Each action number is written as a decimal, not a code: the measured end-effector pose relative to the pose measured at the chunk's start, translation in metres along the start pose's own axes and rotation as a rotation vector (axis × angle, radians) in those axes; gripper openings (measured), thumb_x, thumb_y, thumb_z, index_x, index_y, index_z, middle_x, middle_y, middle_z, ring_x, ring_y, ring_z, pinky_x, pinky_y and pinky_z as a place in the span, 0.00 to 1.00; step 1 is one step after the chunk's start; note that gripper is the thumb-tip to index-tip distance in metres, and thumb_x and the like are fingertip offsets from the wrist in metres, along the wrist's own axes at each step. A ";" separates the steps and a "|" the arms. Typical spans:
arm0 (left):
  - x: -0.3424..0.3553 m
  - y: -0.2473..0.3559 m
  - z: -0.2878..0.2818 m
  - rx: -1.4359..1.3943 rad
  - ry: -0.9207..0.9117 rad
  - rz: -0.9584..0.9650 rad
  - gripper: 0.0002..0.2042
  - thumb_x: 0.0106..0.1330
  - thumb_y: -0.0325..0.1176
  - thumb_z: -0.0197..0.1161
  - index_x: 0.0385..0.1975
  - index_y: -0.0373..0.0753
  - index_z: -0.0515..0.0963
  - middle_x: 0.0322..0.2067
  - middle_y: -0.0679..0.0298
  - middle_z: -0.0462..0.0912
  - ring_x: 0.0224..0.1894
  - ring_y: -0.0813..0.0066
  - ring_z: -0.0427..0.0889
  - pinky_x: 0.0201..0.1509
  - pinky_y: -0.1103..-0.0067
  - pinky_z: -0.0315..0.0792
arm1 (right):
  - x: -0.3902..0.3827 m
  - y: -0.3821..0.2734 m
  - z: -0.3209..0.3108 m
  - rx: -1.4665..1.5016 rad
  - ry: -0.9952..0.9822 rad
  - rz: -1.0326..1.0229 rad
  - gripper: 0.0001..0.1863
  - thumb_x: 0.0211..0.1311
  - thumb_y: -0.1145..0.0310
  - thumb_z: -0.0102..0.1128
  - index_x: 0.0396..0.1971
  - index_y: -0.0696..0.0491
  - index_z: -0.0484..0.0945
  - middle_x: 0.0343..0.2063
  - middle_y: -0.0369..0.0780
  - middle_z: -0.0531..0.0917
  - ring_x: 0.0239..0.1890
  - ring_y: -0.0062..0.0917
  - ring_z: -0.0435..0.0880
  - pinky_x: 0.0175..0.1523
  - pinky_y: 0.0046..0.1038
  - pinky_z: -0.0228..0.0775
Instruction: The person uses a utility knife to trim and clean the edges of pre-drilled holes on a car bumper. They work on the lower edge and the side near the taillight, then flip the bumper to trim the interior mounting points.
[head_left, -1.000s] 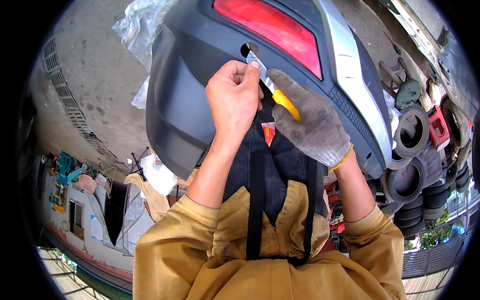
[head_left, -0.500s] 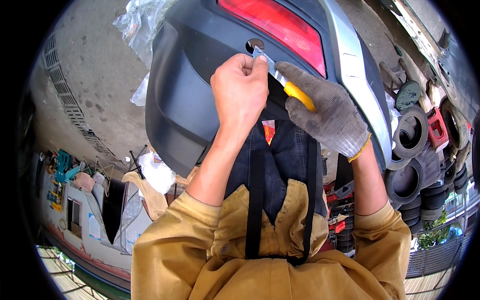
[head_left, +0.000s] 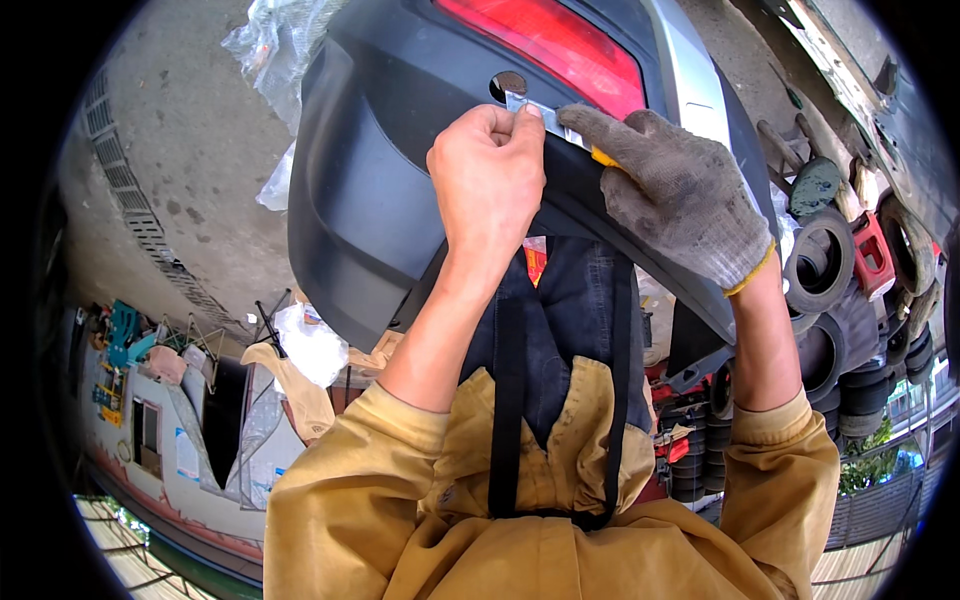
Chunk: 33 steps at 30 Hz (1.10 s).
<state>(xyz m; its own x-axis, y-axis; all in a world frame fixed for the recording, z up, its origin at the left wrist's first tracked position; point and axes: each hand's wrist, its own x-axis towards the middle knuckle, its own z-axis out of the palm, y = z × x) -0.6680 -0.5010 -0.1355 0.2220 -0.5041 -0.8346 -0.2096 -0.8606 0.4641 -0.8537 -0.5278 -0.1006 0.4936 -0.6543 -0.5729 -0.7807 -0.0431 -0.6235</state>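
Note:
A dark grey plastic car bumper (head_left: 360, 180) lies in front of me, with a red lamp lens (head_left: 560, 50) and a round hole (head_left: 507, 86). Just below that hole, my bare left hand (head_left: 488, 175) is closed, thumb and forefinger pinching a small pale, shiny strip (head_left: 515, 102) whose kind I cannot make out. My right hand (head_left: 680, 190), in a grey knit glove, is closed around a yellow-handled utility knife (head_left: 603, 157). Its metal front end reaches toward the left thumb. Most of the handle is hidden under the glove.
Clear plastic wrap (head_left: 275, 50) lies by the bumper's left side. Several old tyres (head_left: 818, 265) are piled to the right, beside a red plastic object (head_left: 873, 258). A drain grate (head_left: 130, 200) crosses the concrete floor at left.
My right hand has shifted right and slightly down, turning so the glove covers more of the yellow handle. My left hand has moved slightly right, still pinching the strip.

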 end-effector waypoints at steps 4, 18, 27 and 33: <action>-0.006 -0.001 -0.002 -0.090 -0.013 -0.040 0.14 0.70 0.34 0.68 0.25 0.32 0.78 0.14 0.65 0.77 0.16 0.83 0.72 0.22 0.79 0.67 | -0.001 0.002 0.008 -0.057 0.086 -0.056 0.30 0.63 0.64 0.67 0.66 0.36 0.75 0.29 0.40 0.78 0.31 0.35 0.83 0.37 0.35 0.76; 0.020 -0.014 -0.033 0.454 0.052 0.563 0.16 0.59 0.36 0.78 0.45 0.41 0.84 0.18 0.69 0.73 0.21 0.79 0.69 0.27 0.79 0.68 | 0.002 0.008 0.015 -0.145 0.126 -0.068 0.24 0.68 0.61 0.65 0.63 0.34 0.78 0.28 0.39 0.79 0.30 0.34 0.83 0.36 0.34 0.76; 0.029 -0.012 -0.036 0.521 0.037 0.587 0.16 0.57 0.38 0.79 0.41 0.40 0.85 0.16 0.68 0.71 0.20 0.81 0.68 0.27 0.79 0.68 | 0.001 0.010 0.018 -0.163 0.140 -0.078 0.23 0.69 0.59 0.63 0.64 0.33 0.78 0.29 0.39 0.79 0.30 0.34 0.83 0.36 0.34 0.77; 0.031 -0.013 -0.034 0.516 0.042 0.628 0.15 0.58 0.38 0.79 0.40 0.39 0.84 0.15 0.67 0.72 0.20 0.80 0.68 0.27 0.78 0.69 | 0.000 0.011 0.021 -0.177 0.165 -0.087 0.23 0.69 0.59 0.63 0.64 0.33 0.78 0.29 0.39 0.79 0.30 0.34 0.84 0.35 0.34 0.77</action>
<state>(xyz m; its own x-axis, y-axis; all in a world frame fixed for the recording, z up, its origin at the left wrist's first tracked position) -0.6255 -0.5074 -0.1570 -0.0490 -0.8929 -0.4475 -0.7171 -0.2804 0.6381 -0.8543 -0.5124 -0.1188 0.5045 -0.7558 -0.4173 -0.7999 -0.2272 -0.5555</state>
